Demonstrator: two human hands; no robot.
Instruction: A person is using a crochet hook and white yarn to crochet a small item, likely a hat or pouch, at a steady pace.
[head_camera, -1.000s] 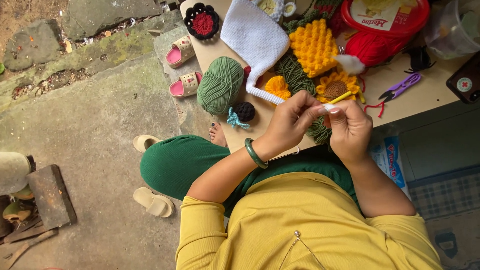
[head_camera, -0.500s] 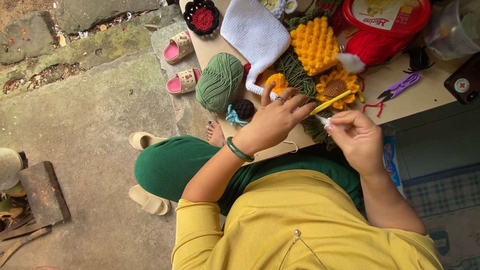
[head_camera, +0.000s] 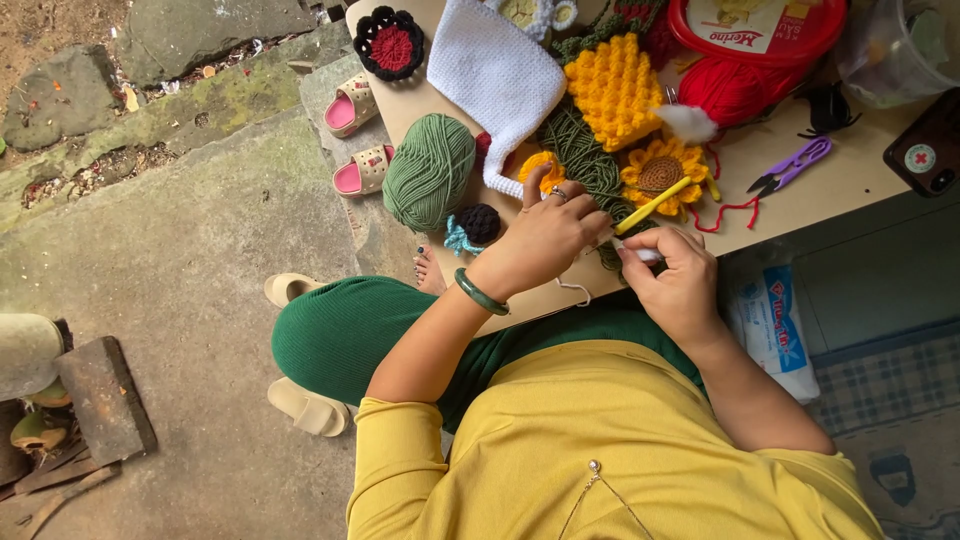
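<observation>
Since half a second ago: both hands have drawn closer together at the worktop's (head_camera: 850, 180) near edge, and the yellow crochet hook (head_camera: 652, 205) now angles up and away from the right hand (head_camera: 675, 275) instead of lying across the gap.

Right hand: fingers curled, pinching the hook's near end together with a bit of white yarn (head_camera: 640, 254) at the fingertips. Hook shaft points up-right, tip over the sunflower piece (head_camera: 660, 172).

Left hand (head_camera: 545, 240): fingers bunched and pressed down on the dark green crochet strip (head_camera: 585, 165), ring on one finger, green bangle (head_camera: 480, 292) at the wrist. Fingertips sit just beside the hook's lower end, close to the right hand, not clearly touching it.

Around them on the worktop: green yarn ball (head_camera: 430, 170) left of the left hand, small dark crochet round (head_camera: 478, 222) just below it, white knitted piece (head_camera: 495, 75) above, yellow bobble square (head_camera: 615, 90), red yarn (head_camera: 735, 90), purple snips (head_camera: 790, 168) well right of the hands.

Hard to tell:
- what exactly the left fingers grip; their tips are hidden in the green work.
- hook tip blends into the sunflower.
- where the white yarn runs; too thin.
- red tub (head_camera: 760, 28), clear container (head_camera: 900, 45) and phone (head_camera: 925, 150) are cut off by the frame edges.
</observation>
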